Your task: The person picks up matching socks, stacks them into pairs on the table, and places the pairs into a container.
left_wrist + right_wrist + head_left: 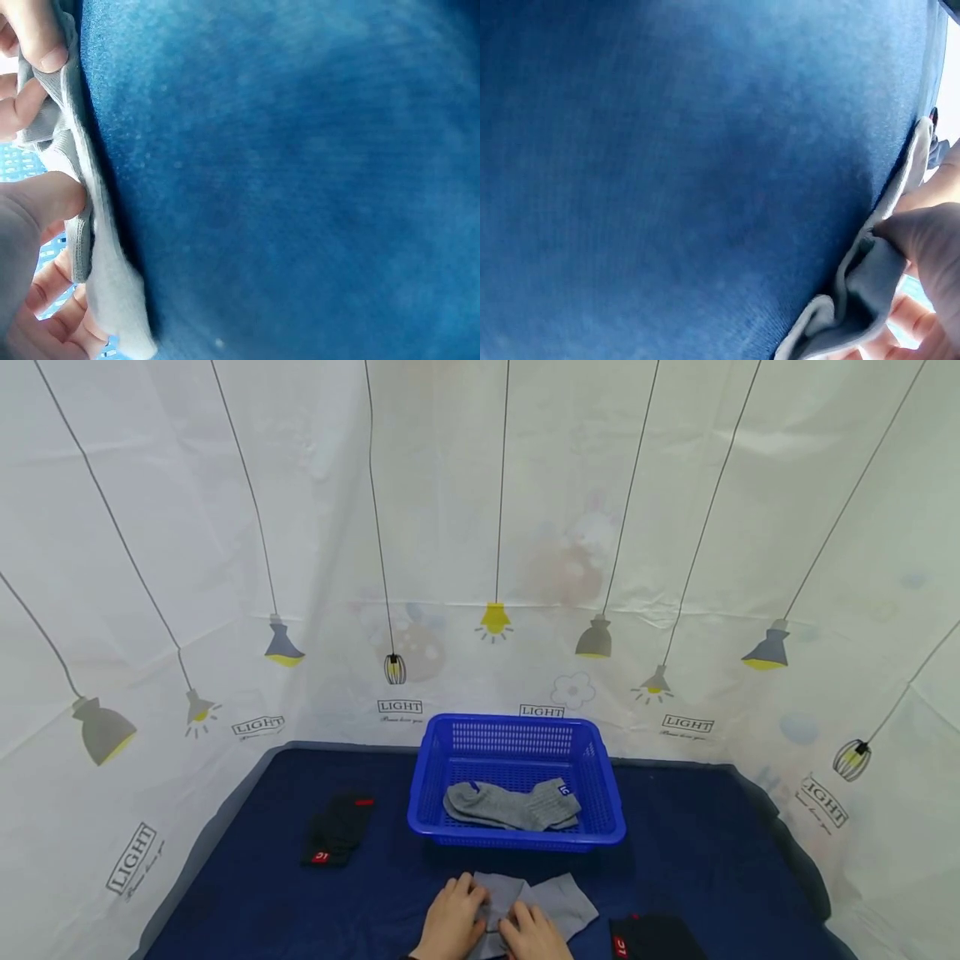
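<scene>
A pair of light grey socks (562, 903) lies on the dark blue cloth at the near edge, with both hands on it. My left hand (452, 920) grips the left part of the fabric; in the left wrist view its thumb (56, 196) lies on the near side of a sock, fingers behind. My right hand (536, 935) holds the middle, thumb and fingers pinching a fold of the grey sock (874, 277) in the right wrist view. The fabric is partly folded over between the hands, and its near end is hidden behind them.
Beyond the hands stands a blue plastic basket (517, 840) with grey socks (510, 806) in it. Black socks with red labels (337, 831) lie at the left, and more black socks (656, 939) at the near right. A white curtain printed with lamps (480, 485) surrounds the table.
</scene>
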{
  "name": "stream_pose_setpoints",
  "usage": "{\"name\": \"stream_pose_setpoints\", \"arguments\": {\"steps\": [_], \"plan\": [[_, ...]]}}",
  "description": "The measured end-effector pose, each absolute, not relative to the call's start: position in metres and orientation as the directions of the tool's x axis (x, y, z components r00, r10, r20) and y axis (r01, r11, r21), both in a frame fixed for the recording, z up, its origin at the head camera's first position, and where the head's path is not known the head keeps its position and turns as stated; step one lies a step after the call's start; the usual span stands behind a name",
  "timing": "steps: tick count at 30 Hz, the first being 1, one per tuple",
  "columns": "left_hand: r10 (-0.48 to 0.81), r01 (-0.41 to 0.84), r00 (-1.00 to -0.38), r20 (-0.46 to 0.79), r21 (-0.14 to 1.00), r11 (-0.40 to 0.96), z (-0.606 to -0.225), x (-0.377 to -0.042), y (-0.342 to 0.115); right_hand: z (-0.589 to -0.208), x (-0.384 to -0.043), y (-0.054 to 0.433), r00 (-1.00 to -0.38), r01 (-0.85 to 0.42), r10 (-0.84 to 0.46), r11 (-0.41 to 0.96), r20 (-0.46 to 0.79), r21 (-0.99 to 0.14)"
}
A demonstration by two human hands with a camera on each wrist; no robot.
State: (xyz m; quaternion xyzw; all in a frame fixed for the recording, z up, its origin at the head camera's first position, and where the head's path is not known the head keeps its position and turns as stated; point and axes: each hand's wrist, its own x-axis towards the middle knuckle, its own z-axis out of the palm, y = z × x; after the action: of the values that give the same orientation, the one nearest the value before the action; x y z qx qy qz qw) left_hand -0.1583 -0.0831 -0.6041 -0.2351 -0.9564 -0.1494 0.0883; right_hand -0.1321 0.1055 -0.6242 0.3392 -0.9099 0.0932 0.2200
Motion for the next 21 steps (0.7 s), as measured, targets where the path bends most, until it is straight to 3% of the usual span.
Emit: {"name": "stream_pose_setpoints", "arguments": {"steps": [5,10,21], "plan": [[0.419,0.470,-0.875,0.242,0.224,0.853,-0.605,-0.158,-0.081,-0.620,-0.131,0.106,-0.695,-0.657,-0.554,0.749,0.458,-0.092],[0.422,0.478,-0.867,0.264,0.202,0.855,-0.603,-0.158,-0.081,-0.601,-0.127,0.111,-0.822,-0.564,-0.475,0.757,0.315,-0.329],[0.409,0.527,-0.810,0.421,0.214,0.822,-0.589,-0.154,-0.088,-0.567,-0.137,0.134,-0.837,-0.526,-0.405,0.781,0.368,-0.337]]}}
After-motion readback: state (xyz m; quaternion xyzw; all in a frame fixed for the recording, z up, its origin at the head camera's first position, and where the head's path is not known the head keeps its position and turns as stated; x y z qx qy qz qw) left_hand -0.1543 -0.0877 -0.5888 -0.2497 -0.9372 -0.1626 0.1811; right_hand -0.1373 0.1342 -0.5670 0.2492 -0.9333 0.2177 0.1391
